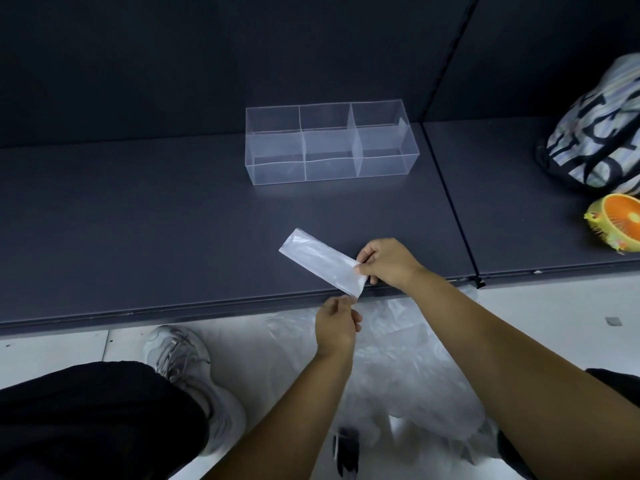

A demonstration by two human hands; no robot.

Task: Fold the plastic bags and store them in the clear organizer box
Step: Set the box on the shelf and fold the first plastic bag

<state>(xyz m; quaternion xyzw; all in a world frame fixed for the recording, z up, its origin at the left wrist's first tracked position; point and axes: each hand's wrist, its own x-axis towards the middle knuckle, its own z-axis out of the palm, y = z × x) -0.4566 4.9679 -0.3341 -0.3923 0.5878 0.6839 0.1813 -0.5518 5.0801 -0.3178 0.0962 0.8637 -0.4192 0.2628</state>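
knee [86, 420], loose bags [398, 358] below | left hand [337, 323], right hand [388, 261] pinch folded bag [318, 259] | fan [616, 223] right

Right hand [384, 261] ahead of the left, back turned up, thumb and curled fingers pinching the near end of a folded bag [318, 259], left hand [337, 323] just behind it, fingertips pinching the same end, both forearms bare and converging

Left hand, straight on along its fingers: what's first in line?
Left hand would meet the near end of the folded plastic bag, pinched by the right hand. May already touch; depth unclear.
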